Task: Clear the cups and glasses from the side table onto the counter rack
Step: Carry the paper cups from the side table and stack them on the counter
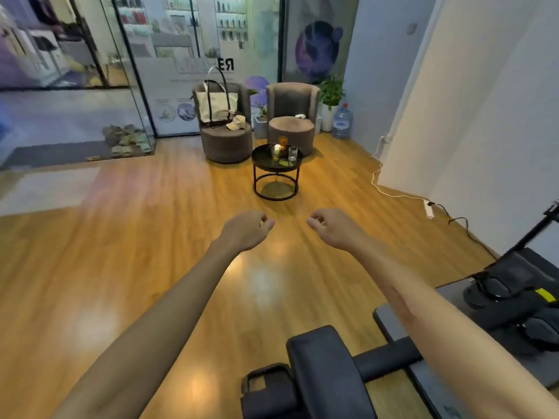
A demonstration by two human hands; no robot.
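Observation:
A small round black side table (259, 161) stands on the wooden floor ahead of me. On it are an amber glass (282, 142) at the back, a clear glass (292, 153) on the right and a small pale cup (276, 152) on the left. Both my arms reach forward over the floor, well short of the table. My left hand (248, 229) and my right hand (331, 226) have their fingers loosely curled and hold nothing. No counter rack is in view.
Two brown armchairs (292, 101) stand behind the table; the left one carries a tote bag (216, 105). A water jug (342, 121) and a potted plant stand at the right wall. A white cable and power strip (428, 208) lie on the floor. Black exercise equipment (326, 370) sits below me.

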